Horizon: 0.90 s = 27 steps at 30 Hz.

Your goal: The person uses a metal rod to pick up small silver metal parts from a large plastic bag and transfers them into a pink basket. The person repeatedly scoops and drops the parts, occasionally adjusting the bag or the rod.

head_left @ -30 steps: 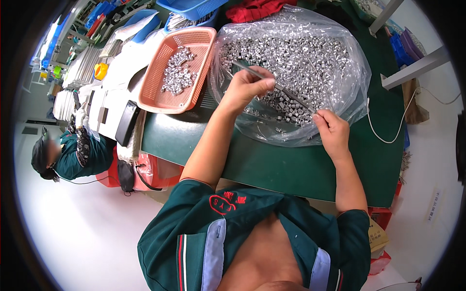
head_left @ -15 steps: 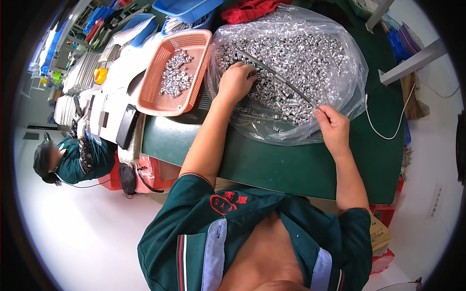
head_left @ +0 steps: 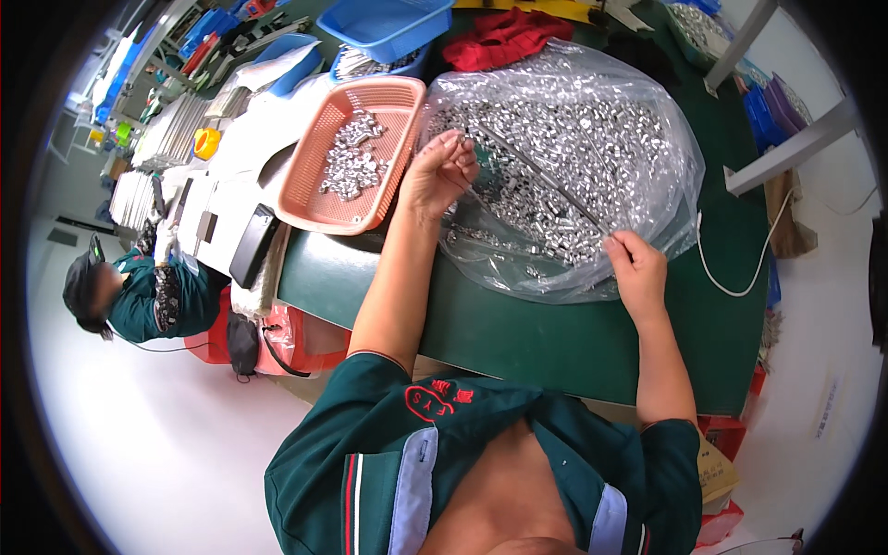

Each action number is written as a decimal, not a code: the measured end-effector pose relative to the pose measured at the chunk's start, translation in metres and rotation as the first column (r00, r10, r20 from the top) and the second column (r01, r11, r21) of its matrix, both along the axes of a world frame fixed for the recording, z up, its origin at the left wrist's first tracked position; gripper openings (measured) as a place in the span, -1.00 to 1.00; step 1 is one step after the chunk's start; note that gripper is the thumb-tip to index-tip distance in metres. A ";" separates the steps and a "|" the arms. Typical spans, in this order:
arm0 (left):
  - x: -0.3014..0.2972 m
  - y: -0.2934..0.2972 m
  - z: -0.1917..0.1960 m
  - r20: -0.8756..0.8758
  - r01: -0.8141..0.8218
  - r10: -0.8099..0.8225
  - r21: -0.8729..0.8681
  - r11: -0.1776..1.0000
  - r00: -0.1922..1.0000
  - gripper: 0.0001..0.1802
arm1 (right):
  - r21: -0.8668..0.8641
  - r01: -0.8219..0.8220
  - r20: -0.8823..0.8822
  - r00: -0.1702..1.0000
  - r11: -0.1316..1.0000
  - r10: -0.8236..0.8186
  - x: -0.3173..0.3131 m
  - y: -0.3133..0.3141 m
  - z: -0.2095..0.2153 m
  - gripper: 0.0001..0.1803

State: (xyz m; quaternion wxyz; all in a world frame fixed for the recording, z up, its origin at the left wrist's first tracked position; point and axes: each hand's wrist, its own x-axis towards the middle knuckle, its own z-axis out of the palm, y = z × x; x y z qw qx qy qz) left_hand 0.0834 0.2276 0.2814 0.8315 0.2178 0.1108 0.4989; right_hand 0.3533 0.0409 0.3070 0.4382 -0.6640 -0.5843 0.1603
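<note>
My right hand (head_left: 638, 270) pinches the near end of a thin dark rod (head_left: 546, 180). The rod slants up and left across a heap of small silvery metal sleeves (head_left: 592, 139), which lies in a wide clear plastic bag (head_left: 680, 199). Closed, with its fingers curled inward, my left hand (head_left: 438, 174) is raised at the bag's left edge, beside a salmon-pink plastic basket (head_left: 294, 176). What its fingertips hold is too small to make out. A smaller cluster of silvery metal pieces (head_left: 354, 157) sits inside the basket.
Blue plastic baskets (head_left: 384, 32) and a red cloth (head_left: 504, 39) are behind the bag on the green table (head_left: 518, 338). A black phone-like case (head_left: 252, 246) lies left of the basket. A grey post (head_left: 786, 148) and white cable (head_left: 731, 293) are at right. Another person (head_left: 148, 291) works at far left.
My left hand has lifted off the metal sleeves and turned, moving slightly left towards the basket. My right hand keeps hold of the rod. The whole view has shifted a little.
</note>
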 end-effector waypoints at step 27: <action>-0.011 -0.010 0.031 -0.438 -0.069 0.195 0.288 0.955 0.878 -0.89 | 0.170 -0.079 0.367 0.930 0.982 0.011 0.003 -0.001 0.017 -0.87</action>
